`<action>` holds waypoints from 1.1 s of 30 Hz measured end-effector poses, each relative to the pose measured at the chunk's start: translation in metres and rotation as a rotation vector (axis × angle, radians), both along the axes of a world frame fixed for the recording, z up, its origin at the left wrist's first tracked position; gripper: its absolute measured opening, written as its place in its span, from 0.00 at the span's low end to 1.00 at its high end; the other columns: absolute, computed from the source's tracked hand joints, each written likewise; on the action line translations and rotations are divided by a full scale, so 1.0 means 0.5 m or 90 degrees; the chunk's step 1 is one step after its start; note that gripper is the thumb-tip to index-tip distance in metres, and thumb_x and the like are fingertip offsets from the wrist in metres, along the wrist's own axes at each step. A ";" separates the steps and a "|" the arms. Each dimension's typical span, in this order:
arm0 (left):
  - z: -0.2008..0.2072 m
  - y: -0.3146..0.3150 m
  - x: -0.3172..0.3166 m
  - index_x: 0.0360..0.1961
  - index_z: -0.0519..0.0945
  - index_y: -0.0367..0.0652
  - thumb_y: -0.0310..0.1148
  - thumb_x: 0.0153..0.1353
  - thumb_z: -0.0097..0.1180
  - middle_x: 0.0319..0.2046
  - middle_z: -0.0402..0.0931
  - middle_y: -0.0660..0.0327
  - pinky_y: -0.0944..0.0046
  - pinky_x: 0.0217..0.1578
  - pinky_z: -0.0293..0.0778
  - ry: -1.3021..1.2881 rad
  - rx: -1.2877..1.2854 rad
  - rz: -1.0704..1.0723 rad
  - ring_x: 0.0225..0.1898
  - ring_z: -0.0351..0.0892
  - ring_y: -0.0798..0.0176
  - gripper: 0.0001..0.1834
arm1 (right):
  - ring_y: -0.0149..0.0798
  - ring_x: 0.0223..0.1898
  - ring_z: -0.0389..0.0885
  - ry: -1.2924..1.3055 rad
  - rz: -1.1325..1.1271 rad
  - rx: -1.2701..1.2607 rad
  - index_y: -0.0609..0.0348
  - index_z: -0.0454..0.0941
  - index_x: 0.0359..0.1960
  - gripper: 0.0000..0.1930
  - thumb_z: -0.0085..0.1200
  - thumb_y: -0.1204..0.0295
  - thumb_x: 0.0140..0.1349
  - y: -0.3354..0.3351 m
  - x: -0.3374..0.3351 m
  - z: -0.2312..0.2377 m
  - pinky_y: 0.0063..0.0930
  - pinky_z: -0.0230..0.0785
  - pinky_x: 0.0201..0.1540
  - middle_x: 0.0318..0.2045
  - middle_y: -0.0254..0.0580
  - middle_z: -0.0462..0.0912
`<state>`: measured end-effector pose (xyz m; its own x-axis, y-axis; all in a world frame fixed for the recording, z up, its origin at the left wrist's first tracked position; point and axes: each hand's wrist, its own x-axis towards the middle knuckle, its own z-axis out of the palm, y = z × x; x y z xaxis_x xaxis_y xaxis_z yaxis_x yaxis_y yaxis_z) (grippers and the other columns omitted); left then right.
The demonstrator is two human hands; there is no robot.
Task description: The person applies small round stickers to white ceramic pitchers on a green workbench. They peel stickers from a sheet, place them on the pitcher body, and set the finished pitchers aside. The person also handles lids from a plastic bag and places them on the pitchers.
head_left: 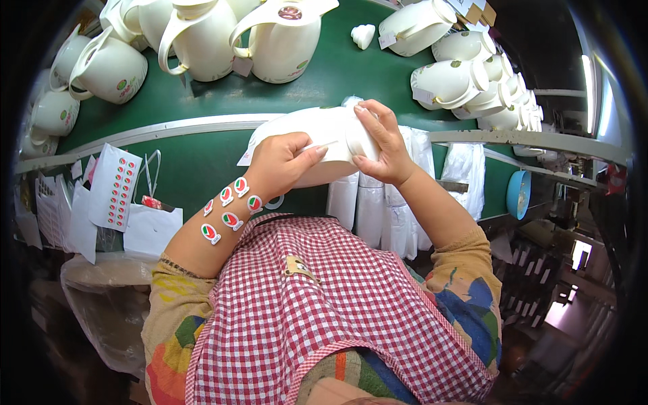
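Observation:
A white thermos jug (pixel 310 177) lies on its side in front of me, between my two hands. My right hand (pixel 385 145) wraps round its narrower ringed end at the right. Against the jug's body rests my left hand (pixel 287 160), thumb stretched along the surface and the other fingers curled; part of that grip is hidden. Several small round red, green and white stickers (pixel 231 220) are stuck on my left forearm. A paper tag (pixel 244 159) shows at the jug's left end.
Upright white jugs (pixel 202 44) crowd the far left; others (pixel 445 82) lie at the far right. A small white lid-like piece (pixel 362 36) sits between. Plastic-wrapped rolls (pixel 370 209) lie below the jug. A sticker sheet (pixel 115 185) hangs left, a blue bowl (pixel 518 194) right.

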<state>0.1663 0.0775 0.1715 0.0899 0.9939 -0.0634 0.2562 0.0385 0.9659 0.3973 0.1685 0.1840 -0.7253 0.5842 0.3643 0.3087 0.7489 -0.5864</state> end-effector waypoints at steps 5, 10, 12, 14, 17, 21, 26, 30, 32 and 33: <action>-0.003 0.002 0.006 0.24 0.77 0.37 0.41 0.61 0.55 0.16 0.71 0.58 0.64 0.24 0.66 0.022 0.012 -0.002 0.20 0.68 0.67 0.17 | 0.54 0.54 0.66 -0.091 0.021 0.027 0.56 0.68 0.60 0.38 0.59 0.60 0.43 0.016 -0.010 0.024 0.44 0.61 0.57 0.56 0.53 0.67; 0.011 -0.008 0.032 0.25 0.78 0.36 0.41 0.61 0.54 0.17 0.73 0.54 0.61 0.23 0.67 0.031 0.043 0.007 0.19 0.71 0.62 0.17 | 0.54 0.54 0.66 -0.127 0.031 0.006 0.56 0.68 0.60 0.38 0.57 0.58 0.43 0.021 -0.004 0.032 0.45 0.60 0.58 0.56 0.54 0.67; 0.009 -0.007 0.028 0.25 0.78 0.36 0.41 0.61 0.54 0.17 0.73 0.54 0.61 0.23 0.67 0.029 0.041 -0.013 0.19 0.71 0.61 0.17 | 0.55 0.54 0.65 -0.108 0.049 -0.008 0.55 0.68 0.60 0.38 0.56 0.57 0.43 0.025 0.009 0.024 0.46 0.60 0.58 0.55 0.54 0.67; 0.009 -0.006 0.026 0.25 0.78 0.36 0.41 0.61 0.54 0.17 0.73 0.54 0.61 0.23 0.67 0.029 0.037 -0.027 0.19 0.71 0.61 0.17 | 0.55 0.55 0.65 -0.092 0.080 0.006 0.55 0.69 0.59 0.38 0.56 0.57 0.42 0.023 0.015 0.012 0.46 0.59 0.58 0.55 0.53 0.66; 0.008 -0.004 0.018 0.25 0.78 0.36 0.41 0.61 0.54 0.17 0.73 0.55 0.62 0.24 0.67 0.028 0.029 -0.039 0.19 0.70 0.62 0.17 | 0.56 0.55 0.65 -0.098 0.116 0.026 0.54 0.70 0.59 0.37 0.55 0.57 0.41 0.032 0.010 0.016 0.47 0.58 0.59 0.56 0.52 0.66; -0.008 0.002 -0.005 0.24 0.79 0.38 0.44 0.61 0.53 0.19 0.75 0.54 0.58 0.26 0.69 0.008 0.022 -0.047 0.21 0.74 0.57 0.18 | 0.56 0.55 0.64 -0.098 0.173 0.047 0.52 0.71 0.57 0.36 0.55 0.57 0.41 0.033 -0.009 0.020 0.49 0.58 0.59 0.55 0.52 0.66; -0.030 0.027 -0.049 0.23 0.78 0.38 0.44 0.60 0.55 0.17 0.74 0.55 0.59 0.25 0.67 -0.067 -0.016 -0.100 0.19 0.71 0.60 0.19 | 0.58 0.53 0.65 -0.121 0.291 0.078 0.52 0.73 0.55 0.33 0.54 0.57 0.42 0.050 -0.039 0.041 0.52 0.59 0.57 0.53 0.53 0.67; -0.042 0.029 -0.052 0.21 0.77 0.38 0.43 0.61 0.55 0.16 0.72 0.54 0.60 0.24 0.67 -0.105 -0.015 -0.038 0.19 0.71 0.61 0.19 | 0.58 0.51 0.68 -0.109 0.233 0.111 0.53 0.72 0.55 0.32 0.53 0.58 0.43 0.043 -0.064 0.042 0.52 0.61 0.56 0.52 0.54 0.68; -0.035 0.004 -0.012 0.23 0.76 0.37 0.43 0.62 0.53 0.18 0.72 0.54 0.60 0.26 0.67 -0.061 0.010 0.041 0.21 0.71 0.61 0.19 | 0.58 0.53 0.66 -0.126 0.047 0.020 0.56 0.70 0.55 0.31 0.54 0.60 0.46 0.027 -0.080 0.038 0.49 0.58 0.58 0.53 0.54 0.68; -0.028 -0.007 0.018 0.24 0.75 0.36 0.42 0.63 0.52 0.19 0.71 0.56 0.61 0.27 0.67 -0.033 0.014 0.071 0.22 0.69 0.64 0.18 | 0.58 0.54 0.65 -0.150 -0.068 -0.039 0.57 0.70 0.55 0.31 0.54 0.61 0.47 0.018 -0.085 0.040 0.48 0.57 0.59 0.53 0.54 0.68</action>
<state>0.1751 0.0738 0.1575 -0.0188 0.9990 -0.0394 0.2013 0.0424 0.9786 0.3547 0.1775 0.2040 -0.7188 0.6778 0.1545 0.5172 0.6699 -0.5326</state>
